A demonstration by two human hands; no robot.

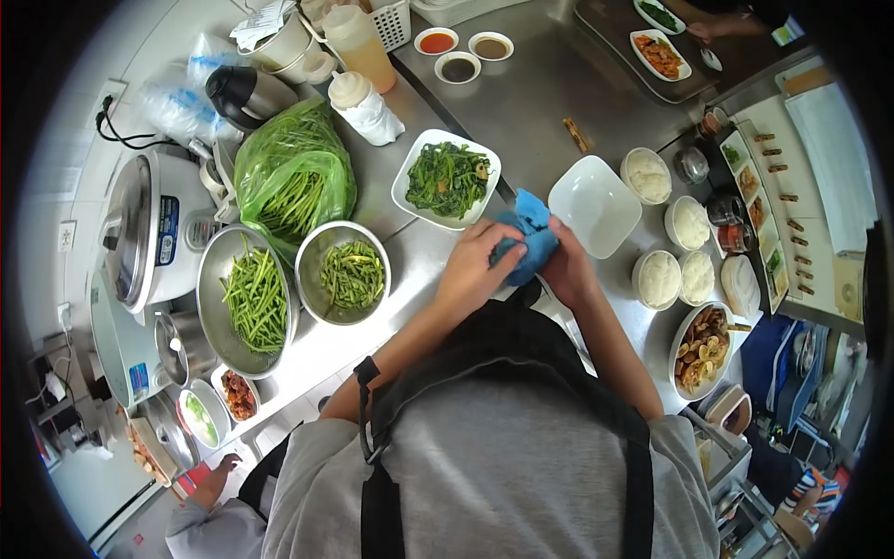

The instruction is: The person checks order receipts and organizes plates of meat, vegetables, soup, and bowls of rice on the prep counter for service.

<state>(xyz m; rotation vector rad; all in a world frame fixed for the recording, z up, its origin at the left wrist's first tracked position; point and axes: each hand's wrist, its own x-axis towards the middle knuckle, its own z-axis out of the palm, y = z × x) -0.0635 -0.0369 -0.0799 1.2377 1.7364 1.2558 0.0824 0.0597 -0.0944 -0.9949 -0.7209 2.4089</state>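
Together: left hand and right hand on one blue cloth

The cloth is bunched up close in front of the person's black apron, near the edge of the steel counter. Both hands are clamped on it, the left from one side and the right from the other; whether it touches the counter cannot be told.

Just beside the left hand stands a white dish of cooked greens; beside the right hand stands a white bowl. Past that bowl are four small bowls of rice.

Farther to the left, a steel bowl and a colander hold green stalks. Behind them sit a green plastic bag and a rice cooker.

Well beyond the cloth, three sauce cups stand grouped together. At the far right, another person's hand is near a brown tray bearing plates of food.
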